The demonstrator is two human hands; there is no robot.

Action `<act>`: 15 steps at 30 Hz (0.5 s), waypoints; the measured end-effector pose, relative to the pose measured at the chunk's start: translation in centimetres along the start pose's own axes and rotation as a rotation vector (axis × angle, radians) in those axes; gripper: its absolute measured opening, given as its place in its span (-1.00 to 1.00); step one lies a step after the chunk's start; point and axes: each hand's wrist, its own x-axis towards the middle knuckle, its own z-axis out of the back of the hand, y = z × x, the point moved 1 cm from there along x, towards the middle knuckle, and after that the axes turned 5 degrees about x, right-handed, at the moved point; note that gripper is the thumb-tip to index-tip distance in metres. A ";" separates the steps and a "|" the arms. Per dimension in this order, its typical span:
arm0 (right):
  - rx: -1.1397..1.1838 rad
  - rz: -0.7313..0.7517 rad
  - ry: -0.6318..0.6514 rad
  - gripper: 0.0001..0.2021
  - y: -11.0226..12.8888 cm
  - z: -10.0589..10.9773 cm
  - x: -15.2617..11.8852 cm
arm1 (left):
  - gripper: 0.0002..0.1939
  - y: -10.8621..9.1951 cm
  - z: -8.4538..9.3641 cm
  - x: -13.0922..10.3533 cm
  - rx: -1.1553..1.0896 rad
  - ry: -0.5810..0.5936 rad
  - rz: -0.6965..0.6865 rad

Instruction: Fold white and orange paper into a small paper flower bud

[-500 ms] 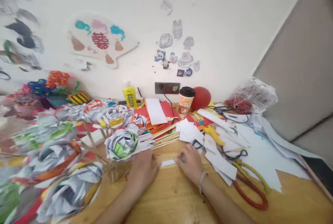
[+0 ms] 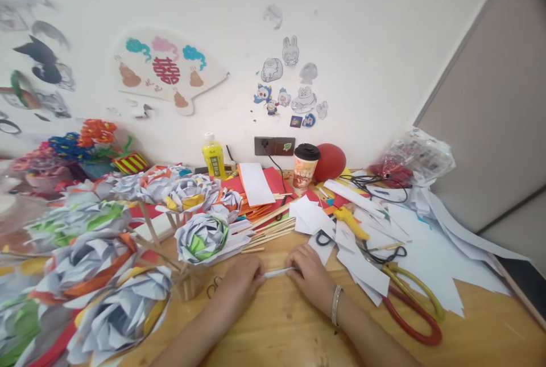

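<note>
Between my two hands a narrow white paper strip (image 2: 278, 272) stretches just over the wooden table (image 2: 273, 321). My left hand (image 2: 244, 277) pinches its left end, fingers closed. At the other end, my right hand (image 2: 307, 269) grips the strip with curled fingers; a bracelet circles that wrist. Left of my left hand stand several folded white paper flowers with coloured petals, the nearest a green-and-white paper flower (image 2: 202, 236). Thin wooden sticks (image 2: 271, 230) lie behind the hands. White paper pieces (image 2: 311, 216) are scattered beyond my right hand.
Scissors with red and yellow handles (image 2: 413, 304) lie at the right, near a yellow glue gun (image 2: 352, 222) and large white sheets (image 2: 426, 259). At the wall stand a yellow bottle (image 2: 213, 156), a lidded paper cup (image 2: 305, 168) and a red balloon (image 2: 330, 161).
The strip lay flat on the table; now it looks narrower and slightly raised, both ends pinched. My left hand has shifted slightly right and down, and my right fingers have curled in more.
</note>
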 end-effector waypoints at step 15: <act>-0.085 0.349 0.020 -0.68 0.4 -1.6 -1.1 | -0.79 -1.0 -0.8 -1.1 0.250 -0.110 -0.309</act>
